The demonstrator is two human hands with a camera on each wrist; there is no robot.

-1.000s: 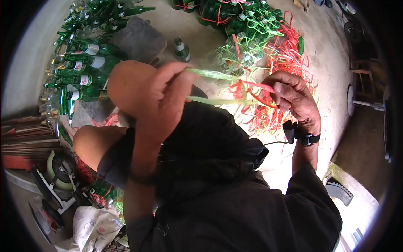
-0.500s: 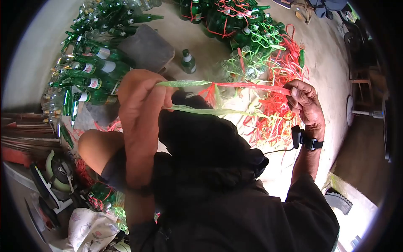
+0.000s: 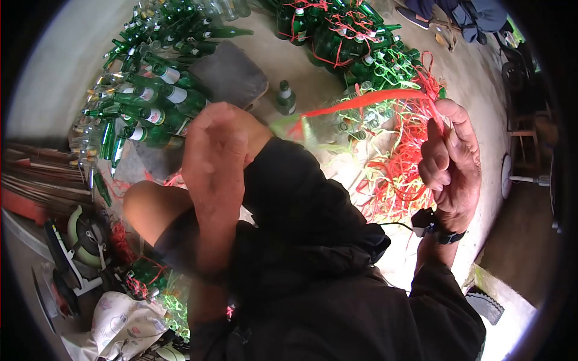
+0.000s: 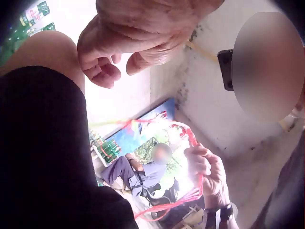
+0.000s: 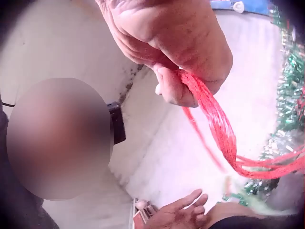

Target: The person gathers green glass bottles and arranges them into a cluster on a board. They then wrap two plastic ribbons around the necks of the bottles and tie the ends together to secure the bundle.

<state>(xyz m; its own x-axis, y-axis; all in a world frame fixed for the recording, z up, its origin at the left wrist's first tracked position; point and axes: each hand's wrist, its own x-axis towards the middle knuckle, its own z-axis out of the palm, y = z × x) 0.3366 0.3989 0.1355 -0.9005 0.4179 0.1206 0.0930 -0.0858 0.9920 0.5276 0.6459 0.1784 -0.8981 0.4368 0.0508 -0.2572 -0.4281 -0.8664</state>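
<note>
In the head view my right hand (image 3: 448, 150), at the right, grips a red plastic strip (image 3: 367, 101). The strip stretches leftward through the air to a blurred pale-green length (image 3: 286, 124) tied on at its far end. In the right wrist view the curled fingers hold a bunched red strand (image 5: 217, 124), which loops down and away to the right. My left hand (image 3: 217, 150) is by the bare knee, blurred, its fingers loosely bent around nothing. The left wrist view also shows this hand (image 4: 147, 33) holding nothing, with thumb and fingertips apart.
Green bottles (image 3: 150, 114) lie stacked along the left wall, and one bottle (image 3: 286, 99) stands alone. Bottle bundles (image 3: 343, 42) tied with strips stand at the back. A red and green strip heap (image 3: 397, 174) lies at right. Another person (image 4: 143, 171) sits across the room.
The pale-green strip was drawn out between both hands; its end has left my left hand. My right hand has risen slightly and moved right, pulling the red strip along.
</note>
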